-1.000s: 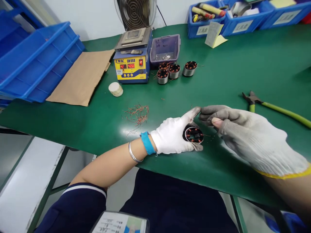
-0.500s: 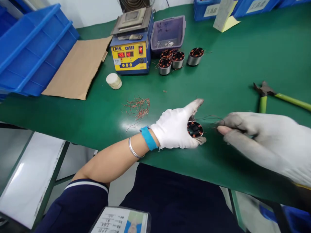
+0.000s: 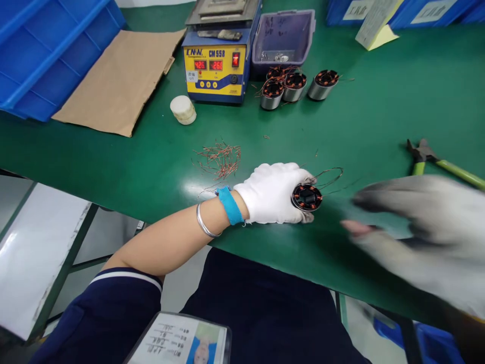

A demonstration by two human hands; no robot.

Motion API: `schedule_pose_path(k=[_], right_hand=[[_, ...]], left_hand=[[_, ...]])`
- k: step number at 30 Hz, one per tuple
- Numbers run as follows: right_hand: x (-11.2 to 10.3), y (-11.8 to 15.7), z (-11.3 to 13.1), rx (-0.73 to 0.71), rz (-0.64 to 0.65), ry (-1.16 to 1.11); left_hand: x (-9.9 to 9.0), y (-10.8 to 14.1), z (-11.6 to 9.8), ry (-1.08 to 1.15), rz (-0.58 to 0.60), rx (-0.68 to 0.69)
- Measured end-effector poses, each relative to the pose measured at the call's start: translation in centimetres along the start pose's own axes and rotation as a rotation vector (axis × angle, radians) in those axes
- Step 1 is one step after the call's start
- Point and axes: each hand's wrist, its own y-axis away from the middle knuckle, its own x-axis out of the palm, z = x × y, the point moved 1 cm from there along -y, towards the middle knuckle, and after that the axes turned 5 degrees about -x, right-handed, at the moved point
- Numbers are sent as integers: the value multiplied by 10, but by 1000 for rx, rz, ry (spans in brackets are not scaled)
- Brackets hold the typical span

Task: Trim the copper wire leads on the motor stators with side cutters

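The left hand (image 3: pixel 271 194) has its gloved grip closed around the wire-wound motor core (image 3: pixel 307 197) on the near side of the worktop (image 3: pixel 352 131), while right of that core the blurred right hand (image 3: pixel 424 237) is spread wide, the cutters (image 3: pixel 421 151) lie beyond it, and copper scraps (image 3: pixel 223 159) lie left of the core.

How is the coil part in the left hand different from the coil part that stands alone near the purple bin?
The held coil part is gripped by the left hand; the lone coil part stands on the green table. Long wires loop out from the held coil part, while the lone coil part shows only a short wire end. Both are round, with copper windings inside.
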Motion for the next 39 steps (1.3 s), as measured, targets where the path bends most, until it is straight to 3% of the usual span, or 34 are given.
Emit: schedule_pose_path(k=[2,5,9,12,14,16,20,22,26,29,31,34,36,39], right_hand=[[8,-10,13,-121,-44,88],[19,-19,22,-182,-67,185],[14,-16,25,-243,-118,-13],[2,-8,23,-144,-141,-298],[-3,-6,20,-58,-150,-353],[-3,-7,17,65,-130,-247],[13,-15,17,257,56,9],[21,-17,23,189,88,61],[22,-16,34,-137,-71,142],[16,-14,33,-286,-122,125],[14,-13,27,-277,-126,79],[19,-17,16,-77,-81,43],[26,-20,10,82,25,30],[34,-24,7,149,148,37]], left_hand=[[2,-1,-1,-3,-24,5],[5,-1,-3,-13,-61,0],[6,-1,-4,-33,-64,-13],[5,-1,-3,-37,-84,-43],[4,-1,-3,-55,-129,-69],[5,-1,-3,-102,-185,-77],[13,1,-3,-232,-353,-3],[18,4,-1,-285,-448,50],[19,7,1,-312,-547,103],[15,8,-1,-254,-494,58],[12,6,-3,-188,-421,-19],[9,3,-4,-83,-303,-124],[7,0,-4,-60,-230,-169],[4,0,-4,-73,-188,-230]])
